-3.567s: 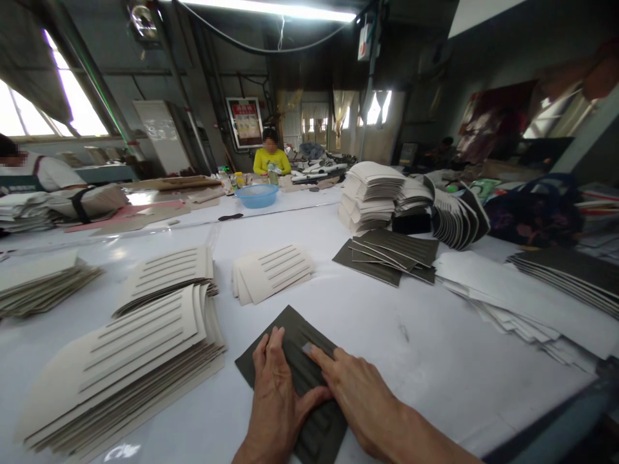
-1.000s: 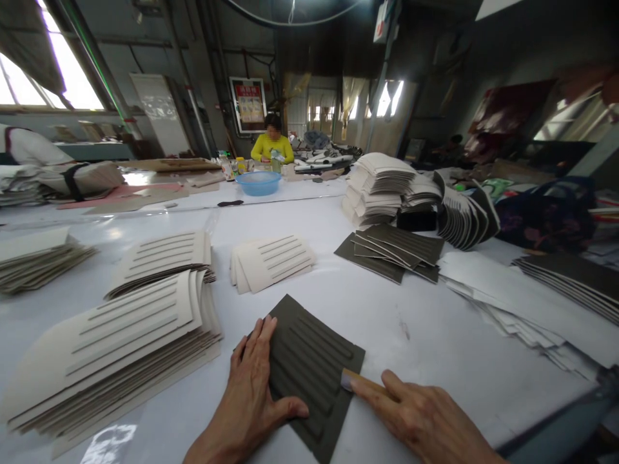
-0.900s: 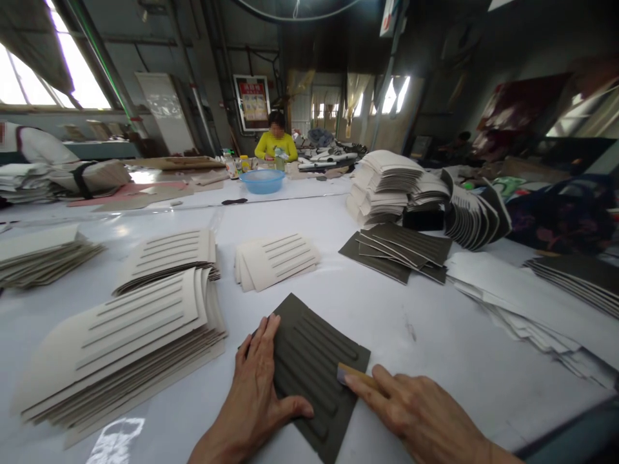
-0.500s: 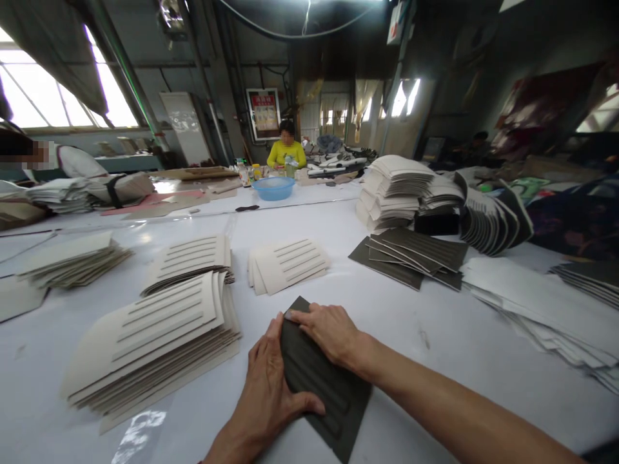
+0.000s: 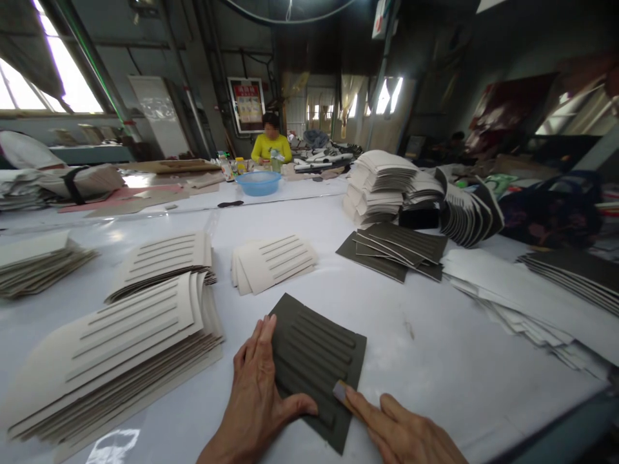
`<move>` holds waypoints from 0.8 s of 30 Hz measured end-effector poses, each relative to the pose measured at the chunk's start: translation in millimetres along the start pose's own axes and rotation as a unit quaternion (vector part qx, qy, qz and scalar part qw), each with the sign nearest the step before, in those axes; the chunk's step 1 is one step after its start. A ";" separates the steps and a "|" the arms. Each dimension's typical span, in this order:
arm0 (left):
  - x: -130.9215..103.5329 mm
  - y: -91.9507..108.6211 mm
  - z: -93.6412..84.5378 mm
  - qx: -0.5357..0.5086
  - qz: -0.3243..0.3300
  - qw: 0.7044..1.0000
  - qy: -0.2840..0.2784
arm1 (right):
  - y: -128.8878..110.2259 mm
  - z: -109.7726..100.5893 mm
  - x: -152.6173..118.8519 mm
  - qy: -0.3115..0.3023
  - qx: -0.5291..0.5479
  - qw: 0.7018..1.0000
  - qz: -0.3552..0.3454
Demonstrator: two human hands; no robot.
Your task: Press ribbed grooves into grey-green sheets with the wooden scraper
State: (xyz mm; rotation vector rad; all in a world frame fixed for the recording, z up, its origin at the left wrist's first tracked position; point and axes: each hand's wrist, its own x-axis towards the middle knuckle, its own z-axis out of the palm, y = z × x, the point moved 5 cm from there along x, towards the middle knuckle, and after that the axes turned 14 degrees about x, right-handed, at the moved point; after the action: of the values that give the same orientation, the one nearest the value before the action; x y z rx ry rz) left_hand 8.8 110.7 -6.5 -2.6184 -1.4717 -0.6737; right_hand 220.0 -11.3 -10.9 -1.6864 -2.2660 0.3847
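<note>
Head view: a dark olive-grey rectangular panel with raised parallel ribs (image 5: 319, 348) lies aslant on a glossy white table (image 5: 382, 316), at the near middle. The left hand (image 5: 256, 386) rests along the panel's left edge, its four fingers held close together and pointing away, while its thumb spreads out to the right across the near part of the ribbed surface. The right hand (image 5: 406, 428) grips a small flat tool with a tan body and greyish tip (image 5: 344, 393); the index finger stretches along it and the other fingers bend, though the underside of the grip is hidden. The tool's tip meets the panel near its right edge.

To the left lie a large near stack of cream ribbed sheets (image 5: 130, 335) and, just beyond it, a smaller pile of cream ribbed sheets (image 5: 164, 258). Past the panel sits a low fan of cream ribbed pieces (image 5: 278, 261). On the right are overlapping dark ribbed panels (image 5: 396, 248), with loose white sheets (image 5: 512, 290) beside them. Farther off stand a tall stack of cream curved pieces (image 5: 380, 183) and a round light-blue plastic basin (image 5: 258, 184), behind which sits a person in a yellow top (image 5: 271, 148).
</note>
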 end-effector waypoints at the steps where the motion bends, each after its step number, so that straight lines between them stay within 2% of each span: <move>1: -0.3 -0.4 0.1 -0.002 0.002 1.000 0.000 | -4.0 -1.2 7.8 -0.011 -0.002 1.000 0.002; 5: -0.7 0.9 -0.8 -0.019 -0.001 1.000 -0.009 | -31.4 -10.3 51.5 -0.080 0.006 0.997 0.003; 8: -0.1 1.6 -2.4 -0.029 -0.033 0.999 -0.013 | -54.9 -16.5 98.6 -0.127 0.022 0.992 0.004; 12: -0.4 -1.9 -4.0 -0.036 -0.039 0.999 -0.007 | -68.1 -28.0 160.3 -0.100 0.072 0.992 -0.020; 14: -1.5 -6.9 -3.9 -0.037 -0.022 0.999 -0.024 | -62.4 -35.6 169.9 -0.080 0.089 0.992 -0.034; 15: -2.3 -10.0 -3.7 -0.038 -0.014 0.998 -0.038 | -56.6 -39.6 166.1 -0.070 0.096 0.992 -0.037; 17: -3.9 -15.8 -3.7 -0.042 -0.002 0.997 -0.065 | -40.9 -47.4 141.6 -0.040 0.118 0.992 -0.036; 20: -5.2 -19.0 -4.9 -0.047 0.006 0.996 -0.080 | -12.9 -52.4 79.1 0.007 0.134 0.991 -0.029; 22: -5.1 -17.9 -5.1 -0.050 0.006 0.995 -0.082 | 3.7 -48.2 39.3 0.007 0.106 0.994 -0.029; 24: -4.7 -16.6 -4.8 -0.052 -0.002 0.995 -0.081 | 14.0 -41.5 13.3 -0.003 0.069 0.997 -0.042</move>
State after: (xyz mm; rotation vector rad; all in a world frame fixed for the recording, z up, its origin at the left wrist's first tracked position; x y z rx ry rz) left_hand -8.6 114.7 -6.6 -2.8096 -1.5221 -0.5638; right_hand 244.6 7.1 23.1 -1.5202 -2.2492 0.5146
